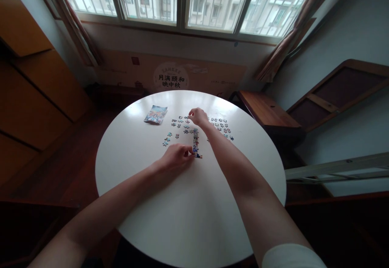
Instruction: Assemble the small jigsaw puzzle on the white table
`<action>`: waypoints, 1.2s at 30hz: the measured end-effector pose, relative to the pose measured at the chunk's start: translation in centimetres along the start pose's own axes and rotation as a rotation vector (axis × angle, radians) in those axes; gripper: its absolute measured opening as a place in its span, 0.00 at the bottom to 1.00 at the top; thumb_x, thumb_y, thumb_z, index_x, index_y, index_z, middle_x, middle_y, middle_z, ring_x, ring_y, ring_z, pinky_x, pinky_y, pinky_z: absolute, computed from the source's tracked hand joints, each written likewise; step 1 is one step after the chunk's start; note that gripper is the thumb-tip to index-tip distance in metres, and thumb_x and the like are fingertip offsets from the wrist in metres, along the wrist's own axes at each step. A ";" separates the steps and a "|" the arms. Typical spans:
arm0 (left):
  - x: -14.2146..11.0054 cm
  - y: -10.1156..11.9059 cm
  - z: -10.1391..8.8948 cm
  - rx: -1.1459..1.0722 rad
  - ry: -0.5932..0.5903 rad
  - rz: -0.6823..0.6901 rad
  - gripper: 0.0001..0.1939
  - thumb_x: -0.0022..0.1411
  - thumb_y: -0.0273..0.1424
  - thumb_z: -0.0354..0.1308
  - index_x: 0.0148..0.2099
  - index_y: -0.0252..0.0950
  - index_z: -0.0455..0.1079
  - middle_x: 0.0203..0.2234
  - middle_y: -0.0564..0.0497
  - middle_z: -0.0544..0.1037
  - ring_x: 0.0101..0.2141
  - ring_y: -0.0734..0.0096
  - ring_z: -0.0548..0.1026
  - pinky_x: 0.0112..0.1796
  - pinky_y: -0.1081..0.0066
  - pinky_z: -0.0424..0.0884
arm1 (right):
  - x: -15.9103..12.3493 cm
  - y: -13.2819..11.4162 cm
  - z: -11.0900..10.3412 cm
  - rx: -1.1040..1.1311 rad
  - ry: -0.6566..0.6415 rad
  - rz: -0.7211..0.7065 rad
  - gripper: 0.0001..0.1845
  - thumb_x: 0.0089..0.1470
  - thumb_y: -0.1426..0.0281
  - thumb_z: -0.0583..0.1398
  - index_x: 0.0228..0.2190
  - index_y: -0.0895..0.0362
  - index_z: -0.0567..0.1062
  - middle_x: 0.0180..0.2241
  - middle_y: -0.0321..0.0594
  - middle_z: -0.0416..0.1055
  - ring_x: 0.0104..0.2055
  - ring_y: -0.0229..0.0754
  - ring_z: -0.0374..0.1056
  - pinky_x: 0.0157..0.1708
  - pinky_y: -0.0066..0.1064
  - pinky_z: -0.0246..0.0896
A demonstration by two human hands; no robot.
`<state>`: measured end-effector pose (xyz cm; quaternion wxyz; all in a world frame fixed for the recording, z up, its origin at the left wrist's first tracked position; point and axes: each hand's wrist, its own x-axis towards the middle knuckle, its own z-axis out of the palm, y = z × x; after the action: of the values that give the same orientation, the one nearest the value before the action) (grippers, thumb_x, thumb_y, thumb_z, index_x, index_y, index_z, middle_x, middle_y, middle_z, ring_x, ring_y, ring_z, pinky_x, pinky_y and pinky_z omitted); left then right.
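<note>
- We have our left hand (176, 155) low over the middle of the round white table (182, 211), its thumb and fingers drawn in at the near end of the joined puzzle strip (195, 140); the gap is narrow, and we cannot tell whether a piece is pinched there
- Our right hand (199, 116) reaches farther across, fingertips close together beside the far loose pieces on the left; we cannot tell whether they hold one
- We see the strip running from near to far between our two hands, narrow and many-coloured, with a short part turning right at its near end
- Left of the strip we have one scatter of loose pieces (173, 124), spaced apart, and right of it, partly behind our right forearm, another group of pieces (225, 121)
- Farther left on the table, well apart from our left hand, lies a colourful printed packet (156, 114)
- Beyond the table we face a barred window (146, 0), with a wooden side table (267, 108) at the far right
</note>
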<state>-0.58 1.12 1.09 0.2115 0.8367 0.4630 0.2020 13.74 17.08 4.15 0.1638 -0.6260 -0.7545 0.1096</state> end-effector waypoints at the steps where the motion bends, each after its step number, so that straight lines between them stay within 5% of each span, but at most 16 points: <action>1: 0.0 -0.1 0.1 0.000 0.002 0.002 0.08 0.59 0.34 0.58 0.36 0.41 0.78 0.23 0.56 0.77 0.24 0.75 0.71 0.27 0.75 0.57 | 0.4 -0.2 0.2 -0.036 -0.013 -0.014 0.10 0.57 0.68 0.61 0.39 0.58 0.79 0.43 0.48 0.74 0.44 0.48 0.67 0.44 0.38 0.61; 7: 0.0 -0.3 0.2 0.031 0.014 0.034 0.07 0.59 0.33 0.57 0.35 0.41 0.76 0.23 0.56 0.77 0.25 0.74 0.71 0.27 0.75 0.56 | 1.7 -0.9 1.5 -0.171 -0.091 0.009 0.14 0.56 0.65 0.62 0.42 0.60 0.78 0.49 0.55 0.68 0.52 0.55 0.61 0.48 0.42 0.59; 14: 0.1 -0.4 0.3 0.078 0.016 0.077 0.08 0.61 0.34 0.55 0.35 0.40 0.75 0.25 0.54 0.77 0.26 0.72 0.72 0.27 0.75 0.56 | 2.9 -0.6 2.1 -0.035 -0.113 0.132 0.10 0.54 0.69 0.63 0.37 0.61 0.79 0.49 0.56 0.69 0.54 0.55 0.59 0.48 0.39 0.60; 18: 0.1 -0.6 0.5 0.088 0.023 0.095 0.08 0.61 0.34 0.55 0.36 0.40 0.75 0.25 0.54 0.77 0.26 0.72 0.72 0.27 0.74 0.55 | 3.0 -0.4 2.2 0.044 -0.115 0.143 0.06 0.52 0.72 0.64 0.33 0.62 0.79 0.41 0.54 0.74 0.48 0.52 0.65 0.43 0.35 0.63; 22: 0.0 -0.5 0.4 0.097 0.019 0.091 0.07 0.60 0.33 0.56 0.34 0.40 0.75 0.25 0.53 0.77 0.26 0.72 0.71 0.27 0.74 0.56 | 2.3 -0.5 2.0 0.186 -0.075 0.106 0.11 0.54 0.73 0.62 0.41 0.61 0.78 0.39 0.47 0.76 0.37 0.40 0.69 0.36 0.28 0.64; 27: 0.0 -0.4 0.1 0.107 0.012 0.129 0.08 0.61 0.31 0.55 0.35 0.40 0.75 0.26 0.53 0.77 0.27 0.71 0.71 0.27 0.74 0.57 | -0.5 0.0 -0.2 0.677 0.065 -0.018 0.13 0.52 0.72 0.61 0.41 0.61 0.78 0.32 0.43 0.76 0.29 0.36 0.67 0.28 0.28 0.61; 33: -0.2 -0.4 0.2 0.099 0.030 0.162 0.08 0.62 0.32 0.54 0.38 0.39 0.76 0.25 0.53 0.77 0.26 0.72 0.71 0.28 0.75 0.58 | -7.1 3.0 -5.2 0.886 0.013 0.114 0.13 0.41 0.67 0.67 0.30 0.60 0.76 0.28 0.44 0.76 0.29 0.39 0.69 0.26 0.28 0.57; 36: -0.4 -0.3 0.3 0.097 0.050 0.141 0.09 0.62 0.32 0.55 0.37 0.39 0.76 0.24 0.54 0.76 0.26 0.72 0.70 0.28 0.75 0.57 | -10.6 4.5 -6.0 0.958 0.014 0.186 0.16 0.37 0.64 0.69 0.28 0.59 0.75 0.26 0.42 0.75 0.29 0.38 0.69 0.26 0.28 0.57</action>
<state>-0.79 0.86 0.62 0.1445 0.8712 0.4171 0.2147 21.82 7.31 6.83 0.4279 -0.5457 -0.5590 0.4546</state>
